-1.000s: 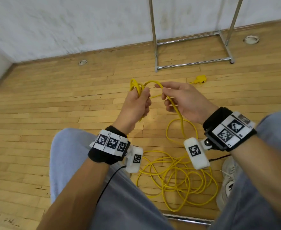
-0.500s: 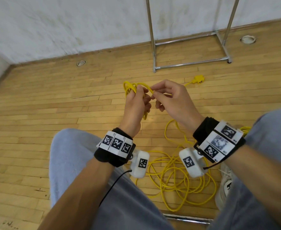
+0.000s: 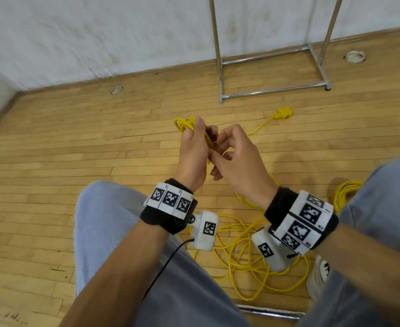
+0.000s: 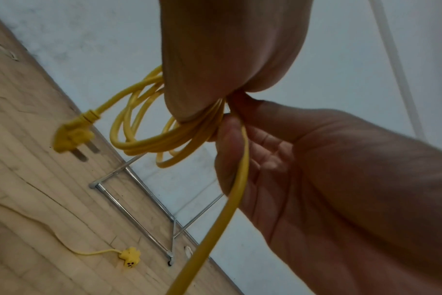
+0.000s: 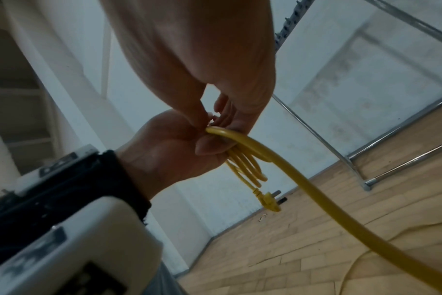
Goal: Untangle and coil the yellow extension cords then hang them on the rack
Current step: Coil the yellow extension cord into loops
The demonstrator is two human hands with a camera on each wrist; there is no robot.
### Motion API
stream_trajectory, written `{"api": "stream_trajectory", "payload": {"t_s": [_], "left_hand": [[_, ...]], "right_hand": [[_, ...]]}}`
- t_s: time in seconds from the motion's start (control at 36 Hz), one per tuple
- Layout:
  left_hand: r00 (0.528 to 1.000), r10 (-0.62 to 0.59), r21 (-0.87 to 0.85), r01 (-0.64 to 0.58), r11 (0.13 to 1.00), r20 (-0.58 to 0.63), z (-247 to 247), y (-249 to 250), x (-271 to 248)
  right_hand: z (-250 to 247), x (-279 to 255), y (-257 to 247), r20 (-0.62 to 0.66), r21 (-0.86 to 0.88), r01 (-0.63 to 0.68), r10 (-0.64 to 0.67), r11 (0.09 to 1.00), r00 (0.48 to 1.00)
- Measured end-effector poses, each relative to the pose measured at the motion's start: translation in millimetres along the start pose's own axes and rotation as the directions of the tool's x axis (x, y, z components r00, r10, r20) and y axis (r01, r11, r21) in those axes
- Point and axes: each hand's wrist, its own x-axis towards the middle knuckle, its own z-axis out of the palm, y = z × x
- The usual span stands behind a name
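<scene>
My left hand (image 3: 197,140) is raised in front of my knees and grips a small coil of yellow extension cord (image 3: 184,123). The coil (image 4: 149,139) hangs from the fist with its two-pin plug (image 4: 71,137) dangling free. My right hand (image 3: 217,148) is pressed up against the left and pinches the running strand (image 5: 316,189) where it meets the coil. From there the strand (image 4: 222,219) drops to a loose yellow tangle (image 3: 253,258) on the floor between my feet. The chrome rack (image 3: 273,90) stands by the wall ahead.
A yellow socket end (image 3: 284,113) lies on the wooden floor near the rack's base bar. A second yellow coil (image 3: 346,193) lies on the floor by my right knee. A chair's metal bar (image 3: 269,311) crosses below my legs. My white shoe (image 3: 319,274) is beside the tangle.
My right hand has carried a loop of cord leftward into my left hand. The two hands, apart a second ago, now touch, and the arc of cord between them has closed up.
</scene>
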Motion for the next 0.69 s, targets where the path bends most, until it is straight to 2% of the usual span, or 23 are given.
{"api": "stream_trajectory", "payload": {"t_s": [0.14,0.19,0.25,0.31,0.39,0.5,0.61,0.69], "left_hand": [[0.995,0.075,-0.024,-0.077,0.997,-0.068,-2,5,4],[0.993,0.075,-0.061,-0.081,0.995,-0.089,-3,8,6],[0.992,0.071,-0.109,-0.082,0.991,-0.100,-6,9,8],[0.992,0.074,-0.129,-0.087,0.988,-0.104,-9,9,12],[0.994,0.057,-0.182,-0.073,0.981,-0.095,-13,10,14],[0.997,0.006,-0.284,-0.027,0.959,-0.073,-20,15,18],[0.999,-0.012,-0.338,-0.006,0.941,-0.053,-25,21,20],[0.999,0.003,-0.326,-0.019,0.945,-0.048,-29,25,21]], "right_hand": [[-3,5,2,0.061,-0.108,-0.041,0.048,0.993,0.997],[-5,10,7,0.082,-0.151,-0.095,0.108,0.984,0.991],[-8,14,12,0.131,-0.164,-0.151,0.173,0.975,0.976],[-12,16,17,0.203,-0.198,-0.147,0.187,0.969,0.961],[-18,16,24,0.301,-0.231,-0.152,0.219,0.961,0.928],[-23,17,38,0.365,-0.336,-0.169,0.293,0.927,0.884],[-27,18,56,0.394,-0.320,-0.305,0.419,0.897,0.818],[-32,17,69,0.390,-0.382,-0.320,0.465,0.867,0.795]]}}
